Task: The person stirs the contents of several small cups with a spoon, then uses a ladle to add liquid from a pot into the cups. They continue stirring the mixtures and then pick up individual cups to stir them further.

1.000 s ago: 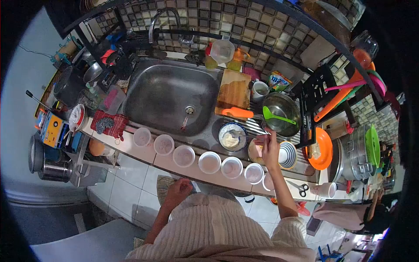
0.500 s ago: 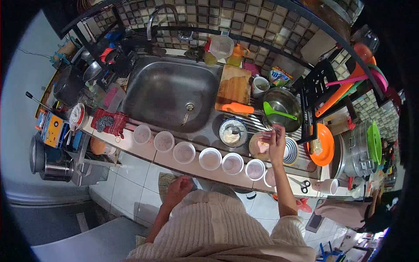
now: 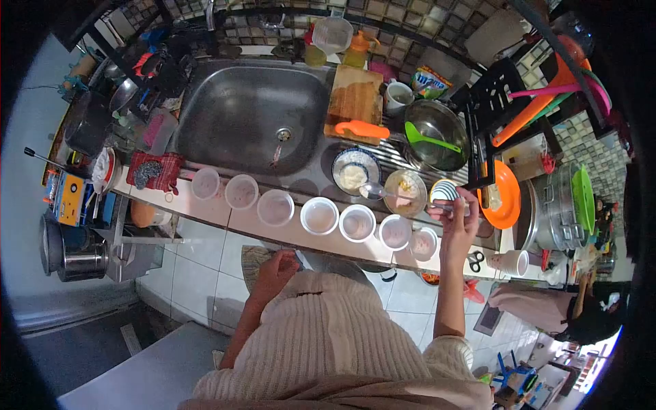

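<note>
With our right hand (image 3: 456,216) we pinch a spoon (image 3: 373,190), its scoop at the near right rim of the patterned bowl (image 3: 357,158). Our left hand (image 3: 275,275), curled, hangs nearer than the surface (image 3: 198,212); its grip we cannot tell.

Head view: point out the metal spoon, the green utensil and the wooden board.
Metal spoon (image 3: 374,190), head view, on its bowl.
Green utensil (image 3: 434,141), head view, on its handle.
Wooden board (image 3: 354,99), head view, middle of its upper face.
</note>
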Action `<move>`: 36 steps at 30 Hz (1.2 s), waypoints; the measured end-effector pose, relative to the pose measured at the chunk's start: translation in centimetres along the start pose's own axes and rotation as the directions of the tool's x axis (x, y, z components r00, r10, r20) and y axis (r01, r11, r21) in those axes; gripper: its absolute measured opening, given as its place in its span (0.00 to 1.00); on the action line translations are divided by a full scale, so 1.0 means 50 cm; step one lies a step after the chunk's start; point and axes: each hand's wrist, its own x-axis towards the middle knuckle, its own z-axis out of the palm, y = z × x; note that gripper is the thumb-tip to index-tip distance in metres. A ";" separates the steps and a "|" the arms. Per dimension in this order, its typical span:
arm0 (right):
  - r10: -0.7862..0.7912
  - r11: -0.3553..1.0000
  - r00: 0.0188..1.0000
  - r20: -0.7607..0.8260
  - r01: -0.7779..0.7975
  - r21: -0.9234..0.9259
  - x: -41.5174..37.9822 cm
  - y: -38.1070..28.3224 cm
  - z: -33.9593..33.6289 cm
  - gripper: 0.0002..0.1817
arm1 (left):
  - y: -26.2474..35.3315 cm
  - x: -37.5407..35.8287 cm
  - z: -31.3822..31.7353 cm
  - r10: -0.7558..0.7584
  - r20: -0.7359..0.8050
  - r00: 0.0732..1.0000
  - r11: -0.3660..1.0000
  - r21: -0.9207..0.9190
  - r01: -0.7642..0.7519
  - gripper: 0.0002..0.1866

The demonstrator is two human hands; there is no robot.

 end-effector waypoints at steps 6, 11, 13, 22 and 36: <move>-0.111 0.979 0.978 0.178 0.138 -0.149 -0.085 0.011 -0.007 0.14 | -0.005 0.002 0.005 0.028 0.008 1.000 1.000 -0.002 -0.028 0.17; -0.290 0.741 0.783 0.550 0.548 -0.389 -0.111 0.033 -0.017 0.13 | 0.008 -0.005 0.006 0.008 0.008 1.000 1.000 -0.012 -0.008 0.16; -0.379 0.594 0.655 0.653 0.713 -0.371 -0.110 0.034 -0.019 0.13 | 0.012 -0.008 0.002 0.013 0.011 1.000 1.000 0.012 -0.014 0.16; -0.131 0.973 0.991 0.031 0.134 -0.188 -0.058 0.030 -0.005 0.16 | -0.006 -0.014 0.005 0.026 -0.008 1.000 1.000 -0.002 -0.026 0.17; -0.118 0.977 0.960 0.255 0.159 -0.145 0.114 0.154 0.081 0.13 | 0.006 -0.024 -0.001 -0.046 -0.020 0.999 0.997 -0.058 0.045 0.19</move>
